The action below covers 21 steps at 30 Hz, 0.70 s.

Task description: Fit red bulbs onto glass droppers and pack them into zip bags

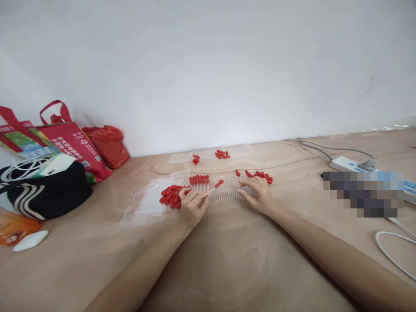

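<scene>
My left hand (193,209) pinches a dropper (219,184), a thin clear tube with a red rubber bulb at its far end, tilted up to the right. Beneath it lies a row of slim clear tubes (225,196) side by side on the table. Left of these, several droppers (199,179) have red bulbs on their far ends. My right hand (259,195) is open over the right end of the row, thumb and fingers apart. Loose red bulbs (267,177) lie just beyond its fingers. A heap of red-bulbed pieces (168,197) sits beside my left hand, partly hidden by it.
Clear plastic bags (146,206) lie flat at the left. More red pieces (222,154) rest near the wall. Shopping bags (73,147), a black bag (55,190) and a white object (31,240) stand far left. A power strip (346,164) with cables lies right.
</scene>
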Motion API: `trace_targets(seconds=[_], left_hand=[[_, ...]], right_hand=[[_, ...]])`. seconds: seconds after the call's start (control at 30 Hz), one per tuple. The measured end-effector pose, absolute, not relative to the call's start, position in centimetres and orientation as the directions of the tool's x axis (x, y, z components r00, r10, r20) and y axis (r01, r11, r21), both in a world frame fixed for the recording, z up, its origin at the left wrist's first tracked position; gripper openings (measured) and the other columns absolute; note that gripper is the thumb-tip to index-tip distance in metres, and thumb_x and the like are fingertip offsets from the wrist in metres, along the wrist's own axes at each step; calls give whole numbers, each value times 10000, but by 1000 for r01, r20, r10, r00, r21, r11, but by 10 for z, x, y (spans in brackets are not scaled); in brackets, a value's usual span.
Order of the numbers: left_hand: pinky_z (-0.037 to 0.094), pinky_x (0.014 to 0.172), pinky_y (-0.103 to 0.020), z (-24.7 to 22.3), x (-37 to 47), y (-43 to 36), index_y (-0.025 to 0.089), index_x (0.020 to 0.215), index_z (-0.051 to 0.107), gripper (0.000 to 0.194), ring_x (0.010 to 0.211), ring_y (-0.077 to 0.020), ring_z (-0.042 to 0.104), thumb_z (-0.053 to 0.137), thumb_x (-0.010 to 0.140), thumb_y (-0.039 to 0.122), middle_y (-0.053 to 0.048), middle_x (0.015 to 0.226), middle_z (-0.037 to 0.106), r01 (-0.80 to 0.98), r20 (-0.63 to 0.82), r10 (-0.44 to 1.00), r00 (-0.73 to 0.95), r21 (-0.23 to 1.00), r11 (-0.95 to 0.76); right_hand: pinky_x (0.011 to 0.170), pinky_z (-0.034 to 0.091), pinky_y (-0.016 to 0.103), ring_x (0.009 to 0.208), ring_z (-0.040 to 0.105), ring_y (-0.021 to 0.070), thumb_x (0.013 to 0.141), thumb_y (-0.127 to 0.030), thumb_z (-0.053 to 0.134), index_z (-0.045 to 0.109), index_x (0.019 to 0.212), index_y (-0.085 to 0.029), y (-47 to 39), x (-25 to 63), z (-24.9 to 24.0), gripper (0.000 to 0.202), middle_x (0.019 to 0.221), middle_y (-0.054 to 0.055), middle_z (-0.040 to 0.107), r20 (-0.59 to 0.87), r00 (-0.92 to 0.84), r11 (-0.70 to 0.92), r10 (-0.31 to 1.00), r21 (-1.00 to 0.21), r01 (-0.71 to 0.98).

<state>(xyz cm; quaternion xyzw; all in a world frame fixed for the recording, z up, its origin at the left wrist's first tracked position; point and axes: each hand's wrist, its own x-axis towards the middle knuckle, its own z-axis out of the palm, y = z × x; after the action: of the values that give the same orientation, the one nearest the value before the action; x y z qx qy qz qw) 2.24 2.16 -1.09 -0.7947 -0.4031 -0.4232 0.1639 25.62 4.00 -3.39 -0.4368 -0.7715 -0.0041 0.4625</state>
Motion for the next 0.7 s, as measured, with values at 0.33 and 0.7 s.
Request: trace_targets(seconds=[0.33,0.7], left_hand=[[283,748,-339,-16,34,44,196,707,608,182,624,-144,529,462,791,128,2,596,591,856,690,578,436,-120,-503],[274,795,-395,-17,44,42,173,760,640,218,724,-190,537,543,755,368,-44,701,609,864,575,702,421,-17,-504]], right_hand=[[744,258,330,790,527,186,774,-269,470,637,802,-209,54,280,-42,180,766,36,648,697,-114,439,708,-307,844],[745,239,335,795,511,190,770,-270,468,642,758,-211,53,279,-41,184,754,33,645,655,-136,414,743,-290,863]])
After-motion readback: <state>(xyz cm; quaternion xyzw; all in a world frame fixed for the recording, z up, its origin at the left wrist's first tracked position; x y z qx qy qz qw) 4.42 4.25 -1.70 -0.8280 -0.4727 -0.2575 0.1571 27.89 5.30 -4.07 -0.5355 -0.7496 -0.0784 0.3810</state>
